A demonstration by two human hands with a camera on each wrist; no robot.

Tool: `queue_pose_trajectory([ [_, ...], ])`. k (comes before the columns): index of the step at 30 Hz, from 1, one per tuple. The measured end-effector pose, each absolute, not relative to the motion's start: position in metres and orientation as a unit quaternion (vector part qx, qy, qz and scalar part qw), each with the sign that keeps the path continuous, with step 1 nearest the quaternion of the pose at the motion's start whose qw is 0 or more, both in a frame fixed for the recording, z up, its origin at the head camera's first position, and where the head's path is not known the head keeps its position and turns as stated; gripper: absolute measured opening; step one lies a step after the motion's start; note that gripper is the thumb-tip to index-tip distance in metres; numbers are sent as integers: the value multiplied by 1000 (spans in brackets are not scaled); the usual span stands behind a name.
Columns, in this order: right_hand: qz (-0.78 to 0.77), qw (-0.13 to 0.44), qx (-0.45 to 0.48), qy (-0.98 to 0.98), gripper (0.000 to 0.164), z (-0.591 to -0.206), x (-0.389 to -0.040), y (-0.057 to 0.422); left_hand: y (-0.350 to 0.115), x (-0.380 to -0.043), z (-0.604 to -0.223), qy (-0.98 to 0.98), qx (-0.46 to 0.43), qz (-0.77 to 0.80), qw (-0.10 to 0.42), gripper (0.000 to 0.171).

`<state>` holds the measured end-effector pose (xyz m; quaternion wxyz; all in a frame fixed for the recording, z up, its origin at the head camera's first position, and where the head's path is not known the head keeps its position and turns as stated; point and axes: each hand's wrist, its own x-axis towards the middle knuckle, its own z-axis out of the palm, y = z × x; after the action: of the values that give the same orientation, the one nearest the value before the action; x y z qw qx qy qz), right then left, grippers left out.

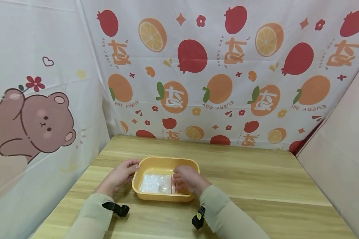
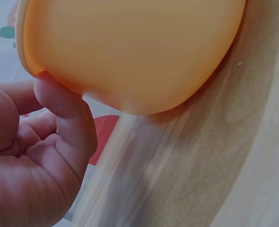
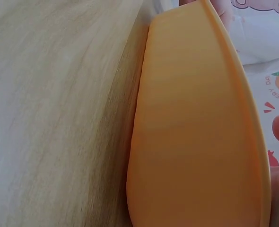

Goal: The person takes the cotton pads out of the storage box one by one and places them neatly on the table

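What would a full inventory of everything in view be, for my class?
Tray: one, yellow, on table
Bag: at least one, clear and white, in tray
Table: one, tan, under tray
Fruit-print cloth: one, white, red and orange, back
Bear-print cloth: one, white and brown, left
Plain panel: one, pale, right
Wrist cameras: two, black, one per wrist
Sleeves: two, pale, on forearms
Left grip: one, bare, on tray's left rim
Right grip: one, bare, over tray's right end

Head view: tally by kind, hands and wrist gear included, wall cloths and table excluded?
Tray: 1
Clear plastic bag: at least 1; can't tell if more overlap
Hands, left and right: 2
Black wrist cameras: 2
Total: at least 6
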<state>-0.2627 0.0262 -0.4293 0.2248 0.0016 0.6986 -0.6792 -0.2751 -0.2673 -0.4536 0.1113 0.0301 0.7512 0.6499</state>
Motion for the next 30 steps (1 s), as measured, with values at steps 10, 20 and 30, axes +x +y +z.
queue_pose_trajectory([
  [10, -668, 233, -9, 707, 50, -423, -263, 25, -268, -278, -453, 755, 31, 645, 108, 42],
  [20, -665, 237, -8, 709, 50, -424, -262, 25, -267, -277, -453, 752, 35, 649, 109, 42],
  [30, -664, 226, -9, 713, 55, -428, -263, 24, -266, -276, -454, 754, 29, 647, 111, 44],
])
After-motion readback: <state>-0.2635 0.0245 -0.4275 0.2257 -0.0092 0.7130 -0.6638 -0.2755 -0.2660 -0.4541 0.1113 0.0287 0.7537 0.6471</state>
